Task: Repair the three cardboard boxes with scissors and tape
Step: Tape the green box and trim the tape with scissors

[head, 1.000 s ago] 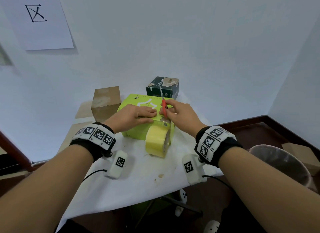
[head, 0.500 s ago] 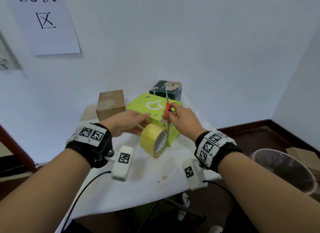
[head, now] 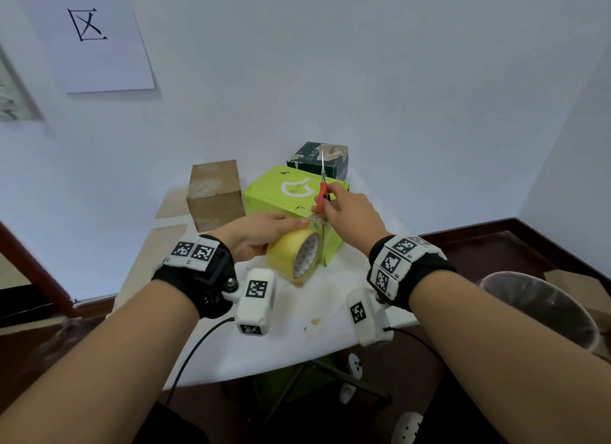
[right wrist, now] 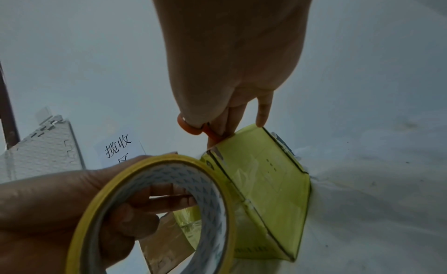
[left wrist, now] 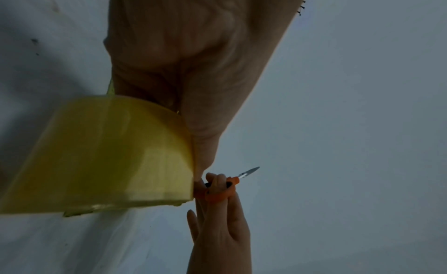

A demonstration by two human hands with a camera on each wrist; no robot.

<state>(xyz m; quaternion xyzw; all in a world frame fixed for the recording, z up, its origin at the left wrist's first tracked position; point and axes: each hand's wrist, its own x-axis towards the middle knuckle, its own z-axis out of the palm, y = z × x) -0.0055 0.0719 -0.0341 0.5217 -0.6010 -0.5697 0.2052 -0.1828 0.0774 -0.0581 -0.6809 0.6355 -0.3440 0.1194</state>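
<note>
1. Nearest is the left hand [head: 258, 235], fingers hooked through the core of the tape roll [head: 296, 258] and curled round its rim. It holds the roll off the table [head: 231, 344], just in front of the green box's near upper corner, probably so that the strip stays taut between roll and box (the stretch of tape itself is too hard to make out to be sure).

2. Just beyond, the right hand [head: 347, 212] grips the orange handles of the scissors [head: 323, 192], fingers through the loops. The blades stand pointing up and away, so they are carried rather than cutting. The fingertips [right wrist: 262, 117] press down on the box's top edge near that corner, which reads as pinning the tape end in place.

3. The green box [head: 291, 195] lies flat on the white cloth. Glossy tape runs along its near corner edges in the right wrist view, so this repair looks well under way (a cut to free the roll would seem the step left).

4. The brown box [head: 215, 195] stands just left of the green one, with pale tape patches on its top.

5. Farthest is the dark box [head: 319, 159], behind the green box by the wall. I cannot tell whether it is mended.
</note>
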